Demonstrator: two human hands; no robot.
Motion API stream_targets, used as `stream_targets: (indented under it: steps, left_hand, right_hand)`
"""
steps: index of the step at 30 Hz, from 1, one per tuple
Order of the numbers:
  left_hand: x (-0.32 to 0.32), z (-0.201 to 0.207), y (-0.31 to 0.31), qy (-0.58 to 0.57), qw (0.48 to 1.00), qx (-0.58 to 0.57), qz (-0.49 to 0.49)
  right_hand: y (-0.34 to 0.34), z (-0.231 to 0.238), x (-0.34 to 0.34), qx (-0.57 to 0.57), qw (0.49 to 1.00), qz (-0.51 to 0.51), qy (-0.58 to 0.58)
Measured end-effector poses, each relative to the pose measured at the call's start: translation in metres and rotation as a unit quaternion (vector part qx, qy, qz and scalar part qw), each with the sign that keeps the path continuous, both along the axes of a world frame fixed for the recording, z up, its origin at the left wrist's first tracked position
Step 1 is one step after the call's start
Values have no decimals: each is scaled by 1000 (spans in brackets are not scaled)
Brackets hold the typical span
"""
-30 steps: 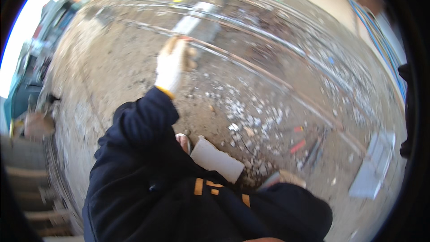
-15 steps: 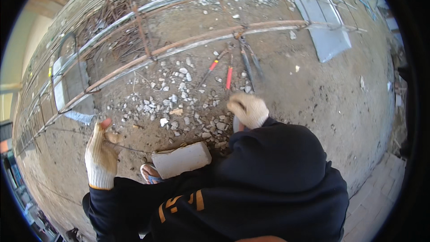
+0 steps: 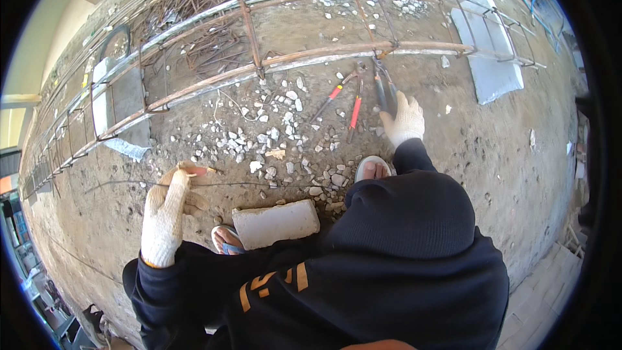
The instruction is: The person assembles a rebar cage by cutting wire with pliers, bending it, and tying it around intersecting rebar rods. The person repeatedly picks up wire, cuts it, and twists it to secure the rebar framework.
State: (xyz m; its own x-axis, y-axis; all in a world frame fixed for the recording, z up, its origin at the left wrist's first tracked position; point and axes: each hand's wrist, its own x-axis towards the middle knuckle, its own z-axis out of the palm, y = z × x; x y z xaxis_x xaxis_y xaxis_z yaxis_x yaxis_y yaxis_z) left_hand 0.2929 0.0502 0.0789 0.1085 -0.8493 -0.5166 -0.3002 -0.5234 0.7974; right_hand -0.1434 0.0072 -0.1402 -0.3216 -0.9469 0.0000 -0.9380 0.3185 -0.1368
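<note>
My left hand [image 3: 167, 210], in a cream knit glove with a bare fingertip showing, is closed on a thin dark wire [image 3: 259, 185]. The wire stretches out on both sides of it, above the ground. My right hand [image 3: 407, 122], gloved alike, has the dark handles of a pair of pliers [image 3: 381, 84] between thumb and fingers. Its palm hides the handle ends. The pliers' head rests by the lower bar of a long rebar cage [image 3: 311, 57]. Left of them, red-handled pincers [image 3: 356, 107] lie spread on the dirt.
Pale stones [image 3: 275, 139] are scattered ahead of my feet. A pale block [image 3: 275, 223] lies between my sandals. The cage crosses a grey-white slab [image 3: 489, 55] at right and a concrete block [image 3: 123, 100] at left. Rusty rebar pieces [image 3: 214, 45] lie beyond it.
My right hand has moved forward to the pliers' handles, uncovering my right foot. My left hand has turned its fingers inward, still with the wire. The view has shifted slightly left.
</note>
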Motion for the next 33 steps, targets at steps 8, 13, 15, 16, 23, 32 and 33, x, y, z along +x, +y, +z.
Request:
stream_targets:
  steps: [8, 13, 15, 16, 23, 32, 33]
  left_hand:
    - [-2, 10, 4, -54, 993, 0, -107]
    - [-5, 9, 5, -11, 990, 47, -132]
    - [-6, 6, 4, -10, 986, 33, -165]
    - [-6, 5, 4, -10, 984, 52, -170]
    - [0, -6, -1, 56, 971, 103, -208]
    - [10, -14, -26, 158, 944, 234, -170]
    - [8, -10, -27, 146, 940, 268, -156]
  right_hand:
    - [-22, 1, -2, 102, 994, -23, -42]
    - [-49, 11, -5, 120, 987, -4, -108]
    - [-53, 17, 2, 68, 975, -4, -209]
    - [-50, 21, 6, 97, 866, -90, -483]
    - [23, 11, 77, -34, 921, 338, -190]
    - [35, 9, 99, 285, 909, 299, -47]
    - [34, 9, 100, 264, 914, 304, -52]
